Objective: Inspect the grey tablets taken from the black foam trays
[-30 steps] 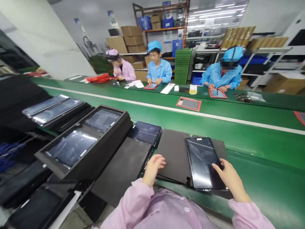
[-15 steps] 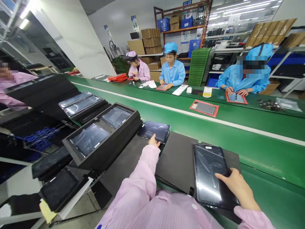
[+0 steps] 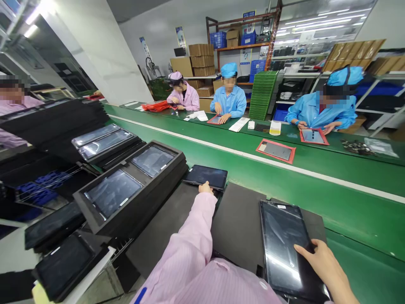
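Note:
My left hand (image 3: 206, 188) reaches forward and grips the near edge of a dark tablet screen (image 3: 209, 174), which lies at the belt side beyond a black foam sheet. Its thumb is on top, and the other fingers are partly hidden. On the right, my right hand (image 3: 321, 258) is closed around the right edge of a larger-looking tablet screen (image 3: 281, 240) with a small white label at its top. The thumb rests on the glass while the fingers curl over the side. This screen lies on a black foam tray (image 3: 238, 223).
Stacked black foam trays (image 3: 134, 188) holding screens stand at left. Beyond runs a green conveyor belt (image 3: 341, 211) with a white line and a grey panel in a red frame (image 3: 276, 151). Several co-workers sit across the belt; another is at far left.
The view tilts slightly, so nearby things sit lower in the picture. Both my hands keep their places on the two screens. The co-worker at right has shifted their hands around a red-framed panel.

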A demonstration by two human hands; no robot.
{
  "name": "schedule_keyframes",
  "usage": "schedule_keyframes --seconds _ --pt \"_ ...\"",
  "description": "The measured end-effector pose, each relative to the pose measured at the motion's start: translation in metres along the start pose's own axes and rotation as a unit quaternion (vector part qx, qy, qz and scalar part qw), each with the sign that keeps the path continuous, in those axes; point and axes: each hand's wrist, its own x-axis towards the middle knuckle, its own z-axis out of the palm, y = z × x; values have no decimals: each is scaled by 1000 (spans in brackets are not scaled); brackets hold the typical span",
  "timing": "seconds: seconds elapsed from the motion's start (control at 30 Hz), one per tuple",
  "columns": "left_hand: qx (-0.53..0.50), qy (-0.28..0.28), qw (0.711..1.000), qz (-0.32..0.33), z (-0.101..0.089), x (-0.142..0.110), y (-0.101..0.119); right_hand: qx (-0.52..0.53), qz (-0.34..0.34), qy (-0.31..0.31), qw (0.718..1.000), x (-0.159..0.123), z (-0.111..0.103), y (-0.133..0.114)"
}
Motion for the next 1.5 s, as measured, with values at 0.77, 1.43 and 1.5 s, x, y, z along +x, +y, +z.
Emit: schedule_keyframes --seconds 0.77,1.43,1.5 --pt "509 -609 512 330 41 -180 83 264 -234 -186 917 -88 4 -137" --pt "585 -570 465 341 -153 -71 -21 -41 -25 -68 997 -106 46 -130" --pt "574 -583 460 346 -154 -68 -21 -113 -44 -66 990 -111 39 -127"
